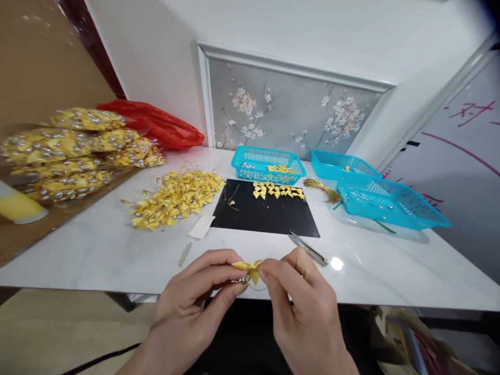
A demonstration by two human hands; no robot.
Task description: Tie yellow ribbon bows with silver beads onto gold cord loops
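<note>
Between my two hands, over the table's front edge, is a small yellow ribbon flower (253,272) with pointed petals. My left hand (199,291) is closed in a pinch on its left side, with a shiny silver bead (244,279) at the fingertips. My right hand (302,297) pinches the flower's right side, and a thin wire loops below between the hands. Beyond them a black mat (265,213) carries rows of yellow ribbon pieces (277,190), plus a bent wire with a bead (232,202). Thread snips (308,249) lie at the mat's front right corner.
A heap of finished-looking yellow flowers (179,198) lies left of the mat. Bagged bundles (74,151) and a red plastic bag (156,125) sit farther left. Blue baskets (269,151) stand at the back and right (394,200), beside a bundle of gold wires (322,190).
</note>
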